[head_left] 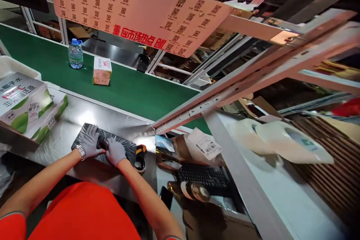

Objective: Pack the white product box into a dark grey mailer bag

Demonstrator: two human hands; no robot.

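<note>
Head view, hands [102, 147] pressing grey parcel [123, 144] beneath

Water bottle [75, 53], small carton [102, 70] on green belt [135, 90].

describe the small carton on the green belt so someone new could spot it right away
Find the green conveyor belt running behind the steel worktable. Two things stand on it, left of centre: a clear water bottle and, just right of it, the small carton. It is the boxy white and pink one with red print.
</note>
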